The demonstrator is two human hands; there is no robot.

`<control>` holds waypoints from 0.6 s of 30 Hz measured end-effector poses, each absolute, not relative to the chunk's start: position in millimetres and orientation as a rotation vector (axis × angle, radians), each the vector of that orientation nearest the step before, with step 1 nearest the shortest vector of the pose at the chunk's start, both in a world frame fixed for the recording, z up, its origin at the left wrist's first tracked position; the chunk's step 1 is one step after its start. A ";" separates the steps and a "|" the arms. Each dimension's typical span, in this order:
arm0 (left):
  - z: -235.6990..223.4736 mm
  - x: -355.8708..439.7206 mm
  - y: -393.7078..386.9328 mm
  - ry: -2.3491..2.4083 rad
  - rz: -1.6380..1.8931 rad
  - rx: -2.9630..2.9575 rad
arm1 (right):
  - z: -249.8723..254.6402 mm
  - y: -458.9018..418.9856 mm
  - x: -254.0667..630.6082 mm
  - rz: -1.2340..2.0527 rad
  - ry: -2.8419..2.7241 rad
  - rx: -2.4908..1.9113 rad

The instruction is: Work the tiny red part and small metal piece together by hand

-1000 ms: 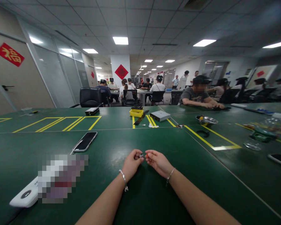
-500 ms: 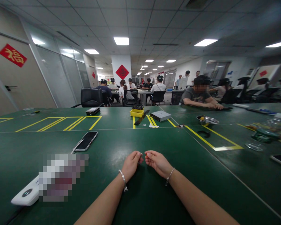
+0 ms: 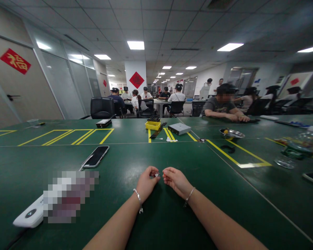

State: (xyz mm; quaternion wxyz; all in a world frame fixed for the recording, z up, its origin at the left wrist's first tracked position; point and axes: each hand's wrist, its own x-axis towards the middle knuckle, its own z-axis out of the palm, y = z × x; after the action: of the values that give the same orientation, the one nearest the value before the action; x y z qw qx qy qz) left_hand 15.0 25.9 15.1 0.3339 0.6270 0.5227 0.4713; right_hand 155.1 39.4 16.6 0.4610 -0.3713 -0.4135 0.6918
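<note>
A gold 福 stands on the red sign [image 3: 15,61] on the door [image 3: 5,83] — the pillar [image 3: 135,66]'s red diamond [image 3: 136,80] is too small to read.

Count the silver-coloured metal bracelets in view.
2. Left bracelet is around the wrist of the left hand; right bracelet around the wrist of the right hand. Background may hide others.

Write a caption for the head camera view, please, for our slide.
Left hand holding a small metallic piece beside the right hand, above a green table.
</note>
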 end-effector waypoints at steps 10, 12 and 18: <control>14.5 14.5 22.9 1.515 1.197 1.958 | 15.2 35.7 142.7 1.506 -1.081 -1.035; 14.5 13.8 22.1 1.527 1.192 2.002 | 14.2 35.4 140.6 1.466 -1.105 -1.055; 15.5 12.7 20.3 1.552 1.235 2.075 | 13.3 32.5 138.8 1.418 -1.148 -1.090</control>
State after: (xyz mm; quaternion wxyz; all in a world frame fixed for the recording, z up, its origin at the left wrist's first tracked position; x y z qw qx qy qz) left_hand 12.7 20.3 15.5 0.1348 0.7162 0.5358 0.4264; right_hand 138.8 32.5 13.3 0.4866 -0.4480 -0.4718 0.5830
